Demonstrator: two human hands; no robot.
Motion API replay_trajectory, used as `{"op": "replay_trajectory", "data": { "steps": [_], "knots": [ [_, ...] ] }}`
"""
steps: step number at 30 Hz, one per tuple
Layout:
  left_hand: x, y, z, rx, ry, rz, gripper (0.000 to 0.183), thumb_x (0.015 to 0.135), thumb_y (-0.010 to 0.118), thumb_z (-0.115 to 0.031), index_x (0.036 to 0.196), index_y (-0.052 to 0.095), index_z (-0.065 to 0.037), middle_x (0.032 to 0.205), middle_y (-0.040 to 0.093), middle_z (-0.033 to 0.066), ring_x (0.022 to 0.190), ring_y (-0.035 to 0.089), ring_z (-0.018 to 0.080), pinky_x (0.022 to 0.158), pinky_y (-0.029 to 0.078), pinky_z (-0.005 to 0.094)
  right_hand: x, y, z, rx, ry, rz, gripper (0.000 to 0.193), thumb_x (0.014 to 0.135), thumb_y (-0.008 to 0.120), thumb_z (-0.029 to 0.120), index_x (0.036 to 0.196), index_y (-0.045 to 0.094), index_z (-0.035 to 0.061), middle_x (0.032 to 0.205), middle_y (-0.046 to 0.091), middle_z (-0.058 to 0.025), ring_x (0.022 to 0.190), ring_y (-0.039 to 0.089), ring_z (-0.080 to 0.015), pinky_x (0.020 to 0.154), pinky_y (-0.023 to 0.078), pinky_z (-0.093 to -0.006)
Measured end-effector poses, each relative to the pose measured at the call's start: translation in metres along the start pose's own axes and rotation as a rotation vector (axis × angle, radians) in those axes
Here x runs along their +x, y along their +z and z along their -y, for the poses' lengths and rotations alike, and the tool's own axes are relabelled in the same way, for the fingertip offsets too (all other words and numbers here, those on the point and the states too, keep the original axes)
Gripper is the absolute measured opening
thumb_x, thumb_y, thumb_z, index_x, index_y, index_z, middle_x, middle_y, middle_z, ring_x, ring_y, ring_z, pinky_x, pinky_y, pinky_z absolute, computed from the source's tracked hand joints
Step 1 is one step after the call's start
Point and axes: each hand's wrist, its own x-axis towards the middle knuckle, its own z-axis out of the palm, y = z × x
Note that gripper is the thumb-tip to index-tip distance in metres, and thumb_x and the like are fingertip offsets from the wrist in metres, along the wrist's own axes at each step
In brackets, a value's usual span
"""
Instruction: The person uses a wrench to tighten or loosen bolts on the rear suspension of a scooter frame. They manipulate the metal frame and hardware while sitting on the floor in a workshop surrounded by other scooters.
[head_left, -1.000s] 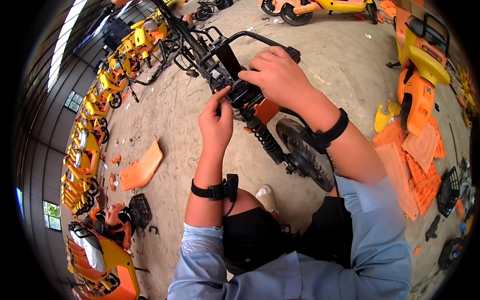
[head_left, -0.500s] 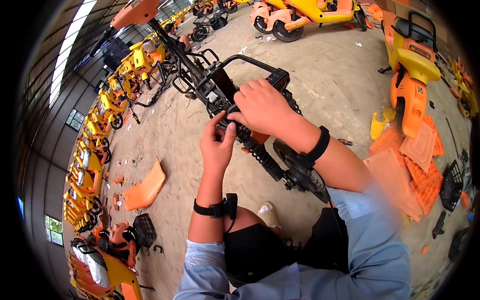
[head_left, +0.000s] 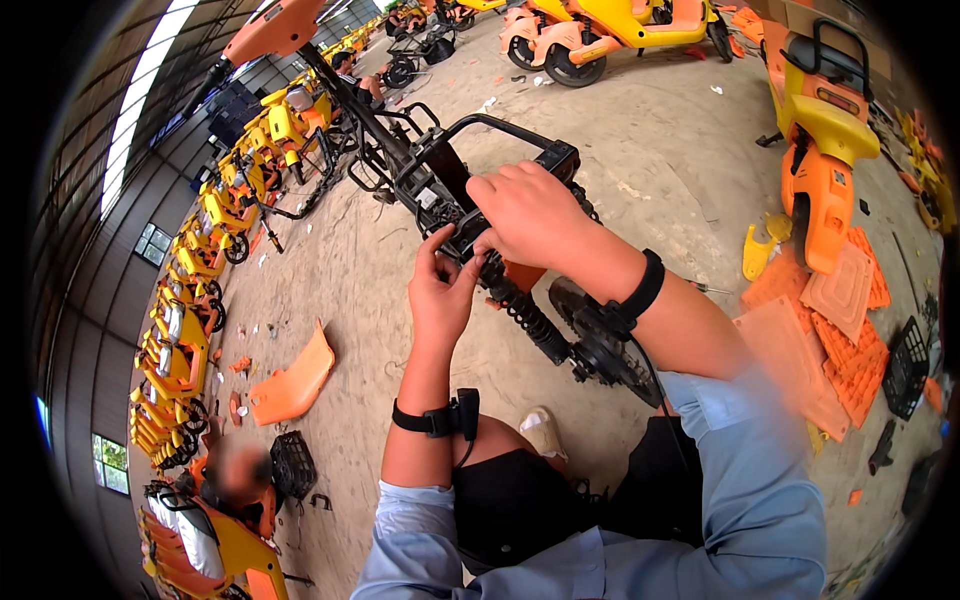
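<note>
A stripped scooter frame [head_left: 400, 160] of black metal tubes stands in front of me, its orange front cover [head_left: 275, 35] at the far left end. My left hand [head_left: 442, 295] is at the rear part of the frame, thumb and forefinger curled close together at some dark parts. Just right of it, my right hand [head_left: 532, 212] is bent over the same spot with its fingers closed. Whatever the two hands grip is hidden by the fingers. Below them a coil-spring shock absorber [head_left: 530, 320] slants down to the black wheel [head_left: 605, 345].
Loose orange panels [head_left: 800, 370] are piled on the floor at right, beside a yellow-orange scooter [head_left: 825, 160]. A curved orange panel [head_left: 295, 380] and a black basket [head_left: 293, 463] lie at left. Yellow scooters [head_left: 195, 290] line the left wall. A person [head_left: 350, 75] sits farther back.
My left hand has shifted slightly to the right, its thumb now closer to the right hand. The right hand stays at nearly the same place on the frame.
</note>
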Motion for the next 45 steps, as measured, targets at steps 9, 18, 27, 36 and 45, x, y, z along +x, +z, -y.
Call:
{"op": "replay_trajectory", "data": {
  "steps": [9, 18, 27, 36, 45],
  "knots": [
    [-0.002, 0.003, -0.001, 0.002, 0.017, -0.026, 0.053, 0.087, 0.078, -0.005, 0.136, 0.056, -0.004, 0.063, 0.043, -0.0076, 0.058, 0.038, 0.0027, 0.055, 0.033, 0.0209, 0.0, -0.004, 0.015, -0.063, 0.062, -0.003, 0.046, 0.065, 0.087, 0.032, 0.09, 0.058, 0.0062, 0.079, 0.069, -0.0076, 0.083, 0.067, -0.0261, 0.08, 0.048, -0.0354],
    [-0.002, 0.01, -0.022, 0.106, -0.081, -0.078, 0.053, 0.086, 0.077, -0.005, 0.134, 0.057, -0.006, 0.063, 0.044, -0.0042, 0.058, 0.041, 0.0071, 0.056, 0.037, 0.0253, 0.004, -0.003, 0.019, -0.086, 0.071, -0.006, 0.041, 0.065, 0.086, 0.025, 0.086, 0.056, 0.0052, 0.07, 0.064, -0.0071, 0.074, 0.067, -0.0268, 0.071, 0.05, -0.037],
    [0.001, 0.014, -0.02, 0.167, -0.05, -0.097, 0.053, 0.081, 0.078, -0.008, 0.131, 0.061, -0.014, 0.062, 0.049, 0.0015, 0.055, 0.052, 0.018, 0.056, 0.044, 0.0318, 0.004, -0.012, 0.03, -0.1, 0.171, 0.055, 0.039, 0.068, 0.085, 0.024, 0.086, 0.057, 0.005, 0.071, 0.065, -0.0079, 0.073, 0.067, -0.028, 0.069, 0.049, -0.0389],
    [0.003, -0.01, -0.011, -0.178, -0.123, 0.087, 0.059, 0.089, 0.078, -0.014, 0.139, 0.05, -0.001, 0.063, 0.044, -0.0055, 0.058, 0.04, 0.0046, 0.055, 0.034, 0.0238, -0.008, -0.008, 0.014, -0.17, 0.048, 0.044, 0.007, 0.082, 0.068, 0.011, 0.089, 0.066, 0.0108, 0.082, 0.065, -0.0044, 0.088, 0.064, -0.0243, 0.083, 0.045, -0.037],
    [0.016, -0.038, -0.005, -1.211, -0.666, 0.023, 0.045, 0.097, 0.05, -0.02, 0.139, 0.048, -0.002, 0.082, 0.045, 0.0001, 0.062, 0.04, 0.0103, 0.049, 0.031, 0.0239, 0.005, -0.006, 0.017, 0.127, 0.199, -0.268, 0.01, 0.089, 0.063, 0.012, 0.096, 0.071, 0.0093, 0.085, 0.068, -0.0088, 0.085, 0.066, -0.0301, 0.077, 0.049, -0.0415]
  ]
}}
